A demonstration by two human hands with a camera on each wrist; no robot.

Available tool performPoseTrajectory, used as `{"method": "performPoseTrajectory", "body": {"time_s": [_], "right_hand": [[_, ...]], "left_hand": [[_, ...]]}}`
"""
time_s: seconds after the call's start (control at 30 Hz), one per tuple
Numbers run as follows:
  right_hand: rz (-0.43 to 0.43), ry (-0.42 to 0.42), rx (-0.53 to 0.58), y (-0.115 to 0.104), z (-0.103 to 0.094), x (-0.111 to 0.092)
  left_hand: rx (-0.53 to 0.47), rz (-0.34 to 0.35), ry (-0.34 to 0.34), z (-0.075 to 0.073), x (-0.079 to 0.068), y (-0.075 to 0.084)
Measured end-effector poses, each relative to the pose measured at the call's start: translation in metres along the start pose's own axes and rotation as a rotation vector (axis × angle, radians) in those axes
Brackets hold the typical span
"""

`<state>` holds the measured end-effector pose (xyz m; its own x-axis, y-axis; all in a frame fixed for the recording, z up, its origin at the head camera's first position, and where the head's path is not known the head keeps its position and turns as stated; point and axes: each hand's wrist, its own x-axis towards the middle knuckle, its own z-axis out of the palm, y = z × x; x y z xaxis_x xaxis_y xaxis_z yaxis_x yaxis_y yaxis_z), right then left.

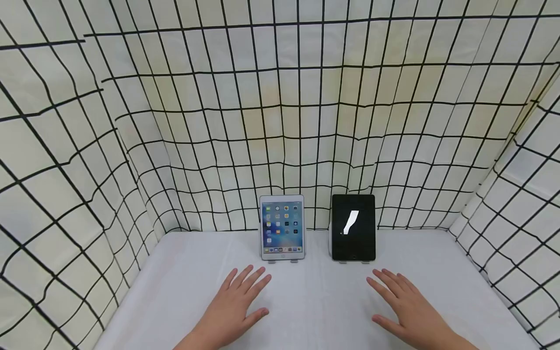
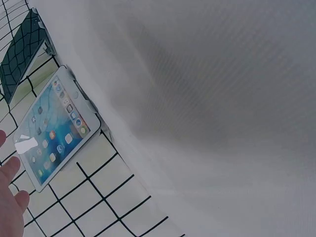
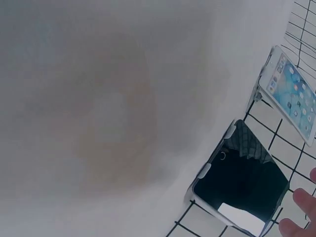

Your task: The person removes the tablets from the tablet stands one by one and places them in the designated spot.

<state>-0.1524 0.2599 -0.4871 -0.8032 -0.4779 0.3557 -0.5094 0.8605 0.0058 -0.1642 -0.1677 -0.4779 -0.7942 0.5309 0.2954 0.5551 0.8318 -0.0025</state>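
A white-framed tablet (image 1: 282, 227) leans upright on a small stand, its lit screen full of app icons. To its right a black tablet (image 1: 353, 227) stands the same way, dark-screened with a bright reflection. My left hand (image 1: 234, 306) is spread with straight fingers over the table, nearest the white tablet and apart from it. Below the black tablet my right hand (image 1: 407, 308) is held likewise, fingers extended and nothing in them. In the left wrist view the fingertips (image 2: 11, 168) show at the edge beside the white tablet (image 2: 57, 128); in the right wrist view, fingers (image 3: 303, 200) appear by the black tablet (image 3: 242, 175).
A white cloth-covered table (image 1: 315, 291) lies under both hands. Behind it rises a pale wall (image 1: 310, 121) marked with a black grid, and similar gridded walls close in the left and right sides. Clear stand feet (image 1: 282, 261) stick out under the white tablet.
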Motion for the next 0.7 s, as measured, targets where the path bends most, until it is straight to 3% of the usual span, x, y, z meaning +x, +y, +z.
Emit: {"method": "performPoseTrajectory", "body": {"time_s": [0.3,0.7], "right_hand": [[0.013,0.013,0.050,-0.003,0.006,0.009],[0.052,0.004,0.103,-0.012,0.010,0.022]], "left_hand": [[0.005,-0.082,-0.039,0.001,0.004,-0.003],[0.011,-0.110,-0.001,0.002,0.006,-0.007]]}}
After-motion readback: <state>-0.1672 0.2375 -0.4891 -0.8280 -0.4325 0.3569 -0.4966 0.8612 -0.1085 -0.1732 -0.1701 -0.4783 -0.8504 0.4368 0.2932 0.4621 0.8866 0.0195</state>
